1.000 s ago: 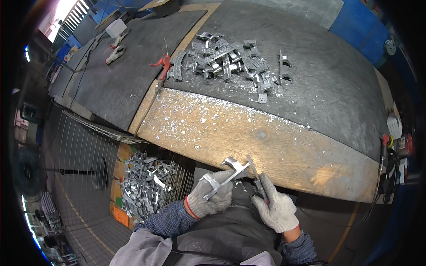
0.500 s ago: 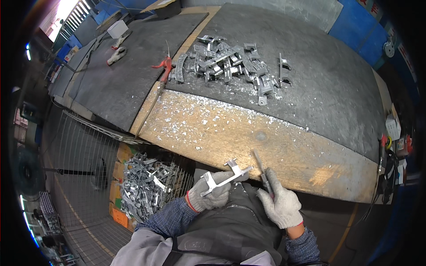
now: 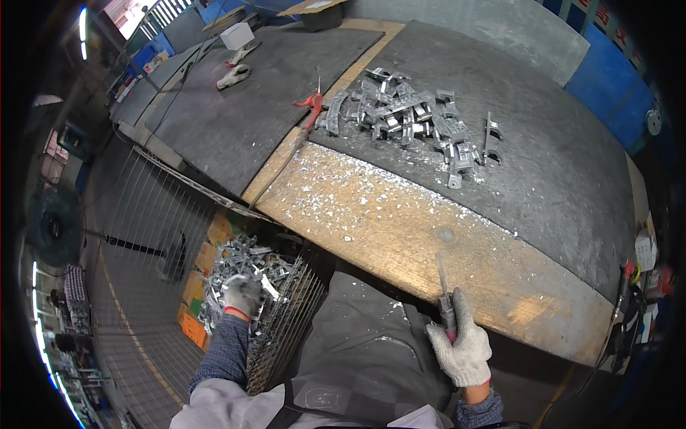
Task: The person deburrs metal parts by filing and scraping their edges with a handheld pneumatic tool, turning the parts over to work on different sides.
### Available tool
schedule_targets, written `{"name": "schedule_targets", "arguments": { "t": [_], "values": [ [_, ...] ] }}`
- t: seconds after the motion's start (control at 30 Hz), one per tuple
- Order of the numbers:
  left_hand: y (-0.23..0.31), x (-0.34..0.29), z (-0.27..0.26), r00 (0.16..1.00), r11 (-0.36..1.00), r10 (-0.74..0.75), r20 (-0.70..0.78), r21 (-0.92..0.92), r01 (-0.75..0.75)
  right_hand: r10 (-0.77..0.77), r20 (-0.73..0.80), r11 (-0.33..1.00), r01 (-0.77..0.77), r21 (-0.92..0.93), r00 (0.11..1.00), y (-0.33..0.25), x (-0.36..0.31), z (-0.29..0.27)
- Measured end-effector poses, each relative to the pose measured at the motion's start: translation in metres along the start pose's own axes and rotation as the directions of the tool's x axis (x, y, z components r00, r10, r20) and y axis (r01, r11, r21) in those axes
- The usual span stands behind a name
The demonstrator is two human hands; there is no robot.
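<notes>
Brackets point(image 3: 273, 286) of grey metal crowd a wire basket point(image 3: 289, 307) at left, so a good share seems gathered, though which are finished cannot be told. Over them the gloved left hand point(image 3: 243, 293) is blurred; whether it grips one is unclear. Beyond, spare gloves point(image 3: 234, 76) lie on the table point(image 3: 557, 164), then a red air gun point(image 3: 311, 107). Bright metal chips point(image 3: 336, 193) litter the wooden edge before a smaller pile point(image 3: 411, 118), apparently the share left. The gloved right hand point(image 3: 463, 343) is wrapped around a slim file-like tool point(image 3: 446, 307); one lone bracket point(image 3: 491, 138) lies just right of the pile.
</notes>
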State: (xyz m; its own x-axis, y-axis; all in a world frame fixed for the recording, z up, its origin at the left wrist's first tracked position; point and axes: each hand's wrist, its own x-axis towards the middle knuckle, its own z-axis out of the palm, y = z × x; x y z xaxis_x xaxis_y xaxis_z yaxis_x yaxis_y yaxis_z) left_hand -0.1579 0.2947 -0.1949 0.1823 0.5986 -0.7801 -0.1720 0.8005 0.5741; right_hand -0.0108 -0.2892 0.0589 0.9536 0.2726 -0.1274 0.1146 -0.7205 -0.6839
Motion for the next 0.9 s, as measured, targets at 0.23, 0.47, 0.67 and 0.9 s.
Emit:
{"name": "schedule_targets", "arguments": {
  "t": [0.23,0.47,0.67,0.9],
  "values": [
    [-0.007,-0.141,0.084,0.879,0.934,0.008,0.477,0.311,-0.178,-0.065,-0.051,0.998,0.064,-0.025,0.997,0.011,-0.006,0.003],
    [-0.106,-0.364,0.311,0.188,0.252,-0.159,0.969,0.224,-0.942,-0.066,-0.081,0.998,0.067,0.002,0.995,0.017,-0.014,-0.005],
    [-0.207,-0.405,0.518,0.003,-0.239,-0.451,0.893,-0.117,-0.964,0.005,-0.067,1.000,-0.004,0.015,0.998,0.024,-0.041,-0.015],
    [-0.348,-0.385,0.616,0.126,-0.573,-0.415,0.901,-0.151,-0.805,0.181,0.108,0.983,-0.183,0.009,0.978,0.167,-0.094,0.072]
  ]
}}
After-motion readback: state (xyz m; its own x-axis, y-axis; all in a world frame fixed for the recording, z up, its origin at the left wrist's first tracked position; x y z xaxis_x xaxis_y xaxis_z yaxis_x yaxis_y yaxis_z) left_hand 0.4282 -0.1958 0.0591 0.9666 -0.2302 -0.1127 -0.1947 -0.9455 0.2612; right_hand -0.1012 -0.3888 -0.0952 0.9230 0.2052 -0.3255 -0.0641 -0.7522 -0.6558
